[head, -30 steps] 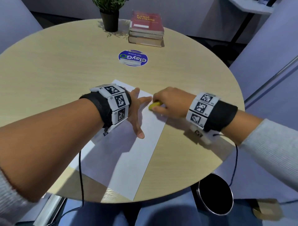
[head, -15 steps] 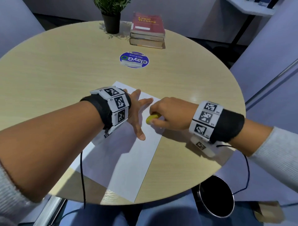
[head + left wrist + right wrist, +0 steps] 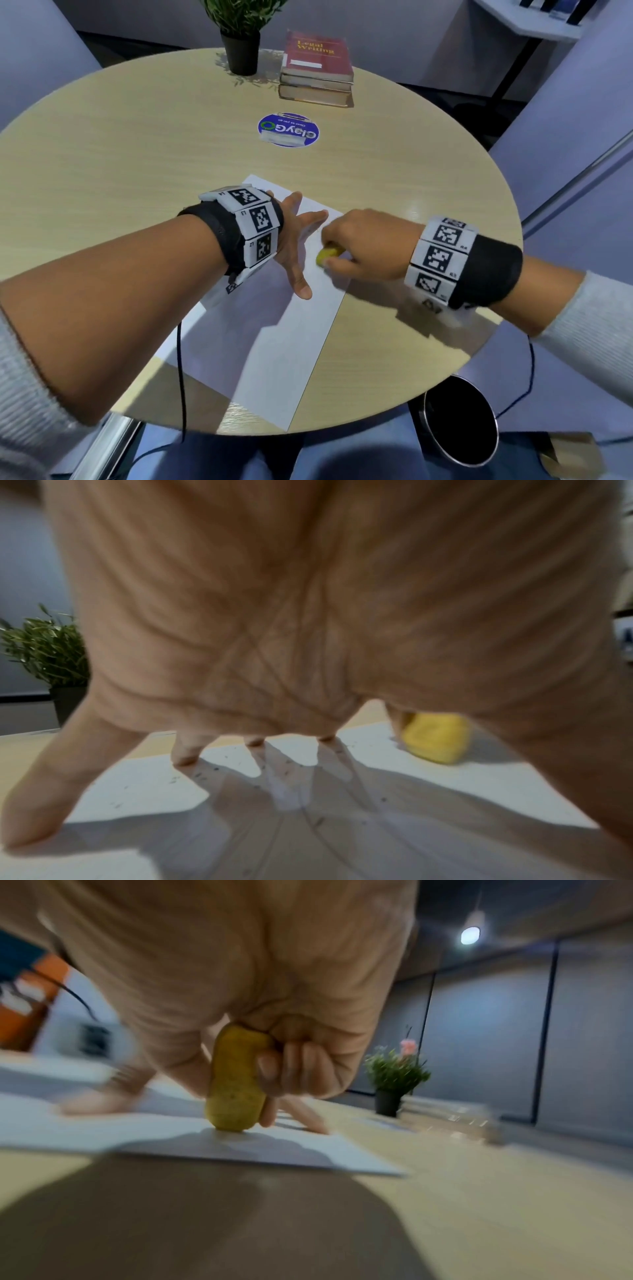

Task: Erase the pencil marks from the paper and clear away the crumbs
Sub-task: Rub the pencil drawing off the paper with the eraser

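A white sheet of paper [image 3: 274, 349] lies on the round wooden table [image 3: 137, 154]. My left hand [image 3: 296, 240] presses flat on the sheet's far part with fingers spread. Just right of it, my right hand [image 3: 363, 246] pinches a yellow eraser [image 3: 328, 256] whose lower end touches the paper near its right edge. The right wrist view shows the eraser [image 3: 236, 1080] standing upright on the paper [image 3: 171, 1137]. In the left wrist view, dark eraser crumbs [image 3: 219, 769] are scattered on the paper [image 3: 143, 785] around my fingertips, with the eraser [image 3: 435, 737] at the right.
A round blue ClayGo sticker [image 3: 288, 130] sits mid-table. Behind it are a stack of books [image 3: 317, 68] and a potted plant [image 3: 241, 37]. A black round bin [image 3: 460, 419] stands on the floor below the table's near right edge.
My right hand has dragged the eraser toward me along the paper's right side. The left hand has stayed pressed on the sheet.
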{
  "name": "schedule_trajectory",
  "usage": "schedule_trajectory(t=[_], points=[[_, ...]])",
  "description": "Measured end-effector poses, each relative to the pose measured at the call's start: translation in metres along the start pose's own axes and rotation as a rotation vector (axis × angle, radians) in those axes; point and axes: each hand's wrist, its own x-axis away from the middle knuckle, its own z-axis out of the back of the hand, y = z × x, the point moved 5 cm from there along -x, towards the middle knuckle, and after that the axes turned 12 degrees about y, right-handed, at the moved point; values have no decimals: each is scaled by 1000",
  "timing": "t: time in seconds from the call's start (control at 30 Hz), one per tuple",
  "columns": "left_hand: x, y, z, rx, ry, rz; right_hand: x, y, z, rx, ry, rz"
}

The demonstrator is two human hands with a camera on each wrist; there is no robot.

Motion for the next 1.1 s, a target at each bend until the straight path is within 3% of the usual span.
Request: schedule_trajectory(t=[0.03,0.17,0.3,0.43,0.57,0.7,0.87,0.97,1.03,1.1], points=[[0,-1,0,7,-5,0,2,-6,0,-28,-13,14],[0,2,1,25,14,-8,-3,31,11,-16,21,-175],[-1,0,-2,38,5,-6,6,-5,1,-35,-16,18],[-1,2,-2,50,42,-26,-3,30,13,-29,27,-169],[0,-1,-3,32,-19,10,8,-2,0,-46,-10,8],[1,1,-1,50,12,-10,2,28,11,-54,9,-161],[-1,1,-2,41,10,-19,10,0,-1,-74,8,18],[2,2,0,45,18,-15,4,30,10,-75,13,-164],[1,2,-1,42,23,-14,6,26,8,-46,24,-119],[-1,0,-3,40,11,-7,12,2,1,-61,19,18]])
